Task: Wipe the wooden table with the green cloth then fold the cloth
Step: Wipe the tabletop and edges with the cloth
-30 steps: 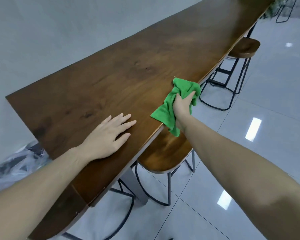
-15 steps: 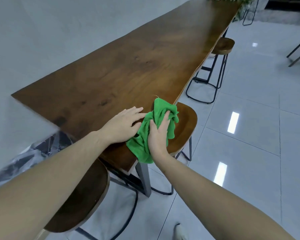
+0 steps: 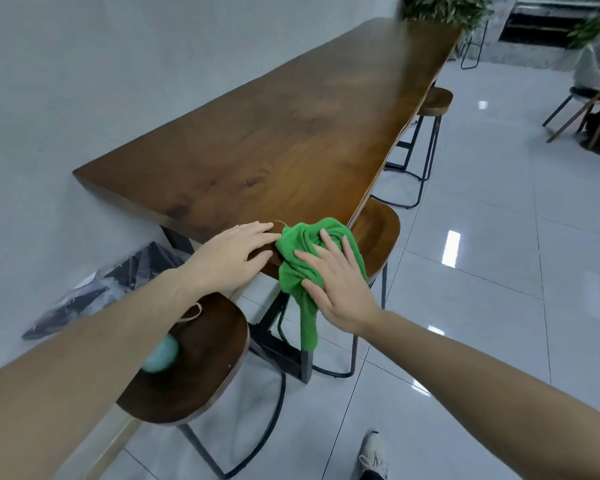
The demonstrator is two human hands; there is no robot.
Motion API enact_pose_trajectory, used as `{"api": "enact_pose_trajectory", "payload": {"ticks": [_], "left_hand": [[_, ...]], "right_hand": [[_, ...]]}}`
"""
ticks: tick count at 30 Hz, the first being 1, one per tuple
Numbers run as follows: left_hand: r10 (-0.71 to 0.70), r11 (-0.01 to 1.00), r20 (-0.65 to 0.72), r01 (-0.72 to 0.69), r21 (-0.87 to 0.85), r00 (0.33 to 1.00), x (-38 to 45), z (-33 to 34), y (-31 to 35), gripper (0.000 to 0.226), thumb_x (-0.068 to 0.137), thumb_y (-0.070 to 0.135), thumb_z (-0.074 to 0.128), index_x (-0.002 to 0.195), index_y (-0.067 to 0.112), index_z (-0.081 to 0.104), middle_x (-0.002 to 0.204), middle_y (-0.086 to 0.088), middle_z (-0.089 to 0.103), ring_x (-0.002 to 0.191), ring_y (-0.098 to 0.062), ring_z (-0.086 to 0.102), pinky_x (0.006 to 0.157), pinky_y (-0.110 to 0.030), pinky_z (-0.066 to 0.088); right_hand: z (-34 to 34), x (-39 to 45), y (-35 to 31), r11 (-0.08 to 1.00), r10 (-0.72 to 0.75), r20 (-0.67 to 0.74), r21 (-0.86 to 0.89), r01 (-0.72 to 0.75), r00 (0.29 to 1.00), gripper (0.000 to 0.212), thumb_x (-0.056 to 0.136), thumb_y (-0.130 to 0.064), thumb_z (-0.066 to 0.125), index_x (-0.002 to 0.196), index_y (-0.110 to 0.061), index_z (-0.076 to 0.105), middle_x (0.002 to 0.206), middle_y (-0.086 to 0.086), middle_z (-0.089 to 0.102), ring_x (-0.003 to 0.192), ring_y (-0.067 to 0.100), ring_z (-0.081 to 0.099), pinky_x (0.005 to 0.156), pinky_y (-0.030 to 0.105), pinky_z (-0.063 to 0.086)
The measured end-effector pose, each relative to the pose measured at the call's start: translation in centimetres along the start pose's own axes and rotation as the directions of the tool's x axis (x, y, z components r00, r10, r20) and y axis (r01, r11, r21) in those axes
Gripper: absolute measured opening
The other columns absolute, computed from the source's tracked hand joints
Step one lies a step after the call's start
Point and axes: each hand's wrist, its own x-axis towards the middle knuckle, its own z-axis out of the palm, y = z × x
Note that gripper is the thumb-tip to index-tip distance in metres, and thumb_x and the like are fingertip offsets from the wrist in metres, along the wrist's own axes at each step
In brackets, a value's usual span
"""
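A long dark wooden table (image 3: 291,140) runs from the near left toward the far right along the wall. The green cloth (image 3: 300,265) is bunched at the table's near right corner, with a tail hanging down over the edge. My right hand (image 3: 336,289) presses on the cloth with fingers spread, thumb under a fold. My left hand (image 3: 232,254) lies flat on the table's near edge, fingertips touching the cloth's left side.
A wooden stool (image 3: 187,368) stands below my left arm with a pale teal object (image 3: 161,353) on its seat. Two more stools (image 3: 378,233) (image 3: 435,102) are tucked along the table's right side. Black bags (image 3: 101,289) lie by the wall. My shoe (image 3: 373,455) shows on the tiled floor.
My right hand dragged the cloth along the table's edge to the near corner. My left hand slid right to meet it. The view has pulled back from the table.
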Motion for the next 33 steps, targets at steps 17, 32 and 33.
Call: {"api": "enact_pose_trajectory", "payload": {"ticks": [17,32,33], "left_hand": [[-0.261,0.957,-0.231,0.221,-0.186,0.937,-3.2,-0.2,-3.3,0.042,0.103,0.028,0.042,0.144,0.022,0.048,0.146,0.006,0.049,0.134,-0.010,0.043,0.110,-0.026,0.033],[-0.711,0.703,-0.362,0.610,-0.366,0.603,-0.7,1.1,-1.8,0.050,0.104,0.040,0.038,0.151,0.024,0.039,0.160,0.008,0.030,0.146,-0.007,0.024,0.120,-0.031,0.022],[-0.736,0.676,-0.370,0.632,-0.379,0.566,-0.5,1.3,-1.2,0.051,0.103,0.041,0.039,0.152,0.024,0.038,0.161,0.010,0.026,0.147,-0.007,0.022,0.120,-0.030,0.021]], "right_hand": [[-0.4,9.3,-3.4,0.861,-0.178,0.628,-0.273,0.428,0.758,0.071,0.094,-0.030,0.052,0.159,-0.042,0.023,0.171,0.002,0.007,0.158,0.025,-0.005,0.125,0.052,-0.008],[7.8,24.8,-4.5,0.787,-0.391,0.729,-0.053,0.615,0.562,0.067,0.104,-0.048,0.034,0.162,-0.022,0.015,0.171,0.001,-0.001,0.157,0.020,-0.009,0.125,0.052,-0.005],[8.3,25.9,-4.3,0.772,-0.429,0.725,-0.015,0.635,0.539,0.063,0.105,-0.047,0.034,0.161,-0.024,0.018,0.171,0.001,0.001,0.157,0.020,-0.007,0.125,0.052,-0.004]]}}
